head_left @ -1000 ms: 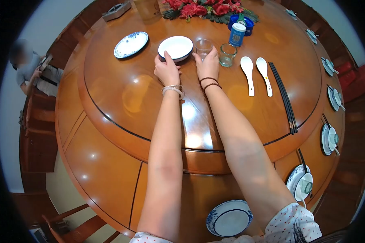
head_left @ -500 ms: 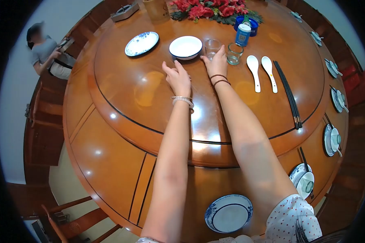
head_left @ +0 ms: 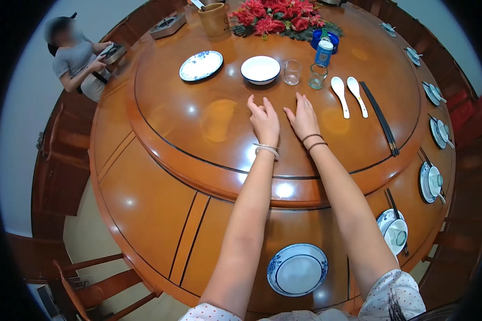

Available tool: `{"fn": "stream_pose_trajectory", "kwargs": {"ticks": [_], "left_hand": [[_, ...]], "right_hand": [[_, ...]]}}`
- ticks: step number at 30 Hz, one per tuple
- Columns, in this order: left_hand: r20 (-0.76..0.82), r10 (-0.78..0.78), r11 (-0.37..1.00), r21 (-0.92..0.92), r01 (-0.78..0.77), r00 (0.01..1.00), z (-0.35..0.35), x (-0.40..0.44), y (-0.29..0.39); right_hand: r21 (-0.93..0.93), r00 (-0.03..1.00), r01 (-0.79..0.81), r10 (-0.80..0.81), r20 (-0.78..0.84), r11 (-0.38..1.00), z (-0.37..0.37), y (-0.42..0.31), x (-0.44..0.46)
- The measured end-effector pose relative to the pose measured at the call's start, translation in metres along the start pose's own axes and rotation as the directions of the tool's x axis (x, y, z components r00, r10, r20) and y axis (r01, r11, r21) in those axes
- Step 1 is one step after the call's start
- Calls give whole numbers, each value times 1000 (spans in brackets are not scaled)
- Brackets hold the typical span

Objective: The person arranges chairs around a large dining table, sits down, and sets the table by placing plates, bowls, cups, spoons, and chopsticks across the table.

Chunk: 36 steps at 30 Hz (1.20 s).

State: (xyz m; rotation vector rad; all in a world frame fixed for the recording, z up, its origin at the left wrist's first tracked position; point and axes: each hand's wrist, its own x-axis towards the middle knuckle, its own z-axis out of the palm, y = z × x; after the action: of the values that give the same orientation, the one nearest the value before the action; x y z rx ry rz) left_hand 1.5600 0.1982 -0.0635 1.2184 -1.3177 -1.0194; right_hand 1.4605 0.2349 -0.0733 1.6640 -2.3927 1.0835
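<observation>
Right hand [head_left: 303, 119] withdrawn from glass [head_left: 292, 73], loosely open

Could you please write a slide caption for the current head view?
Two empty hands reach over a round wooden turntable, just short of a white bowl and a clear glass.

wall [head_left: 19, 160]: pale blue-grey | floor [head_left: 80, 230]: beige | wooden chair [head_left: 107, 287]: lower left | round table [head_left: 139, 214]: glossy brown, light glints
</observation>
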Motion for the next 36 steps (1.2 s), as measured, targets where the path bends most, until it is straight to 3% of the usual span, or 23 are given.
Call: {"fn": "stream_pose_trajectory", "kwargs": {"ticks": [2, 4, 5, 7, 9, 10, 11, 12, 14, 16, 18, 21, 25, 27, 28, 31, 33, 34, 35, 36], "left_hand": [[22, -19, 999, -40, 20, 1000, -9, -18, 7], [192, -114, 956, -244, 160, 975, -16, -38, 21], [196, -115, 956, -246, 162, 974, -23, -50, 23], [416, -216, 862, -344, 373, 883, -45, -76, 24], [512, -212, 831, -353, 429, 832, -93, -113, 23], [511, -190, 899, -253, 358, 839, -118, -135, 28], [336, -108, 977, -137, 162, 936, -136, -160, 16], [314, 3, 998, 64, -24, 949, -166, -186, 37], [356, -82, 911, 406, -76, 931, -222, -234, 33], [389, -276, 845, 534, 29, 879, -265, -275, 26], [374, -616, 757, 526, 388, 693, -273, -312, 47], [432, -719, 684, 302, 664, 545, -264, -361, 32], [467, -634, 752, 189, 631, 616, -248, -380, 16], [458, -530, 838, 154, 523, 714, -244, -381, 10], [474, -591, 757, 44, 652, 653, -245, -379, 8], [477, -574, 759, 3, 651, 666, -245, -379, 10], [425, -550, 829, 169, 534, 719, -244, -376, 22], [427, -547, 830, 166, 532, 720, -242, -377, 26], [298, -432, 877, 359, 319, 851, -239, -378, 28], [201, -264, 826, 552, 113, 944, -239, -374, 31]], "right_hand": [[0, 988, 131, -130, 79, 991, -11, 6, -20], [3, 986, 164, -164, 39, 986, -29, 12, -40], [10, 980, 190, -190, 58, 982, -39, 16, -48], [14, 973, 216, -217, 75, 976, -58, 24, -64], [24, 966, 250, -251, 70, 968, -65, 27, -76], [26, 965, 252, -254, 65, 967, -72, 33, -79], [11, 961, 271, -271, 54, 963, -78, 37, -80], [-5, 957, 288, -287, 45, 958, -82, 43, -84], [-12, 954, 298, -298, 22, 955, -86, 51, -84], [-90, 941, 339, -338, 27, 936, -84, 54, -84], [-102, 942, 335, -336, 5, 937, -95, 58, -83], [-153, 938, 337, -346, -38, 929, -108, 64, -84], [-263, 920, 374, -392, -19, 889, -106, 69, -82], [-310, 932, 347, -363, 8, 885, -110, 70, -85], [-364, 934, 334, -356, 6, 870, -110, 71, -89], [-415, 940, 312, -342, 2, 855, -111, 77, -93], [-408, 950, 288, -312, 8, 866, -115, 76, -100], [-396, 959, 265, -284, 12, 879, -117, 76, -104], [-399, 957, 268, -289, 7, 877, -117, 77, -111], [-381, 957, 258, -289, -24, 888, -115, 73, -121]]}}
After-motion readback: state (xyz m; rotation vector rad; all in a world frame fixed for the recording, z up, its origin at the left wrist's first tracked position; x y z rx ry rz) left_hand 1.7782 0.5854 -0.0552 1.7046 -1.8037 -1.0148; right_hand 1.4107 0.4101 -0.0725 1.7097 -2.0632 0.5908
